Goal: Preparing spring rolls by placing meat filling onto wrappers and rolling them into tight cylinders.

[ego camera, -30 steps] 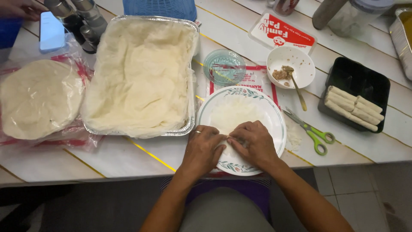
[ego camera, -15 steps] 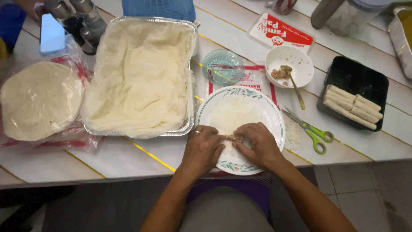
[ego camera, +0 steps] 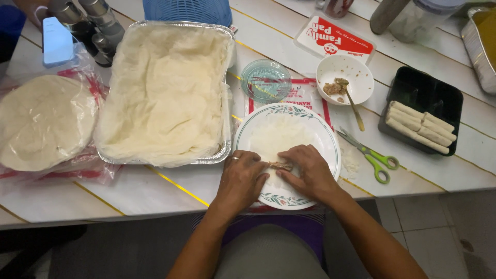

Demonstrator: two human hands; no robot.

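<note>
Below, a pale bench (ego camera: 170, 194) of whitewashed planks with thin yellow lines carries everything, and grey floor tiles show past its near edge at the lower right. On it, near the front edge, sits a round plate (ego camera: 330, 135) with a flowered rim, and on the plate lies a thin pale wrapper (ego camera: 279, 135) with a strip of brown filling (ego camera: 281, 166) at its near side. The filling's long axis runs left to right, parallel to the bench edge. The left hand (ego camera: 242, 178) and the right hand (ego camera: 309, 172) rest on the plate's near half with the filling between them; the fingers of both are held close together and press down on the wrapper's near edge at either end of the filling, touching it. Left of the plate stands a foil tray (ego camera: 217, 156) heaped with wrappers. To the right lie green-handled scissors (ego camera: 373, 156), a white bowl (ego camera: 356, 77) with a spoon, and a black tray (ego camera: 429, 93) holding finished rolls (ego camera: 421, 126).
</note>
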